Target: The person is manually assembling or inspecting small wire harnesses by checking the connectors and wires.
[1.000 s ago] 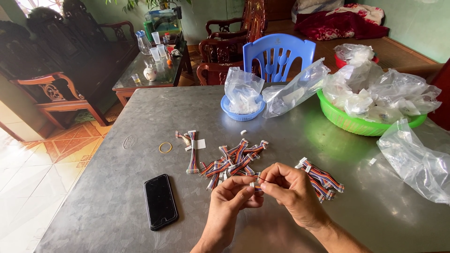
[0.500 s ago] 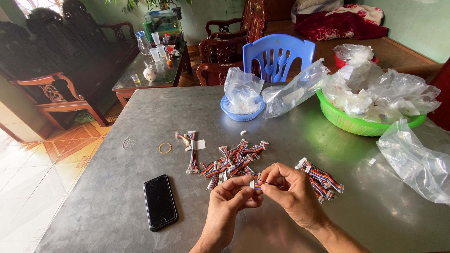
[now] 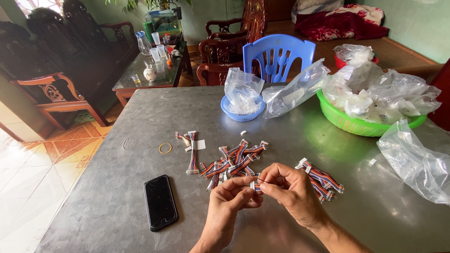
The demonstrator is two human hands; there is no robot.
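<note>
On the far left, beyond the table [image 3: 117, 197], stood dark wooden chairs [image 3: 51, 70] and a glass side table [image 3: 140, 79] carrying cups. Near you on the left of the table lay a black phone [image 3: 160, 202], face up. Just beyond it sat a rubber band [image 3: 165, 148], and to its right one striped cable [image 3: 192, 157] lay stretched out with a small white tag beside it.

Your left hand [image 3: 230, 201] was low and near centre, thumb and fingers [image 3: 243, 185] pinched on a short cable piece [image 3: 256, 186]. Your right hand [image 3: 293, 192] met it there, fingertips pressed on the same piece, so both hands were together, clamped on it just above the table. You could not tell from this view how the piece was oriented between them.

Just beyond your hands lay a loose pile of cables [image 3: 234, 161]; a second bunch [image 3: 323, 178] lay right of your right hand, partly hidden by it.

Farther off at centre stood a blue bowl [image 3: 241, 112] holding a clear bag, with a blue plastic chair [image 3: 279, 54] behind the table. A long clear bag [image 3: 295, 93] leaned between the bowl and a green basket [image 3: 351, 124], which was heaped with filled bags. On the near right lay another clear bag [image 3: 415, 159], flat and well apart from your hands.
</note>
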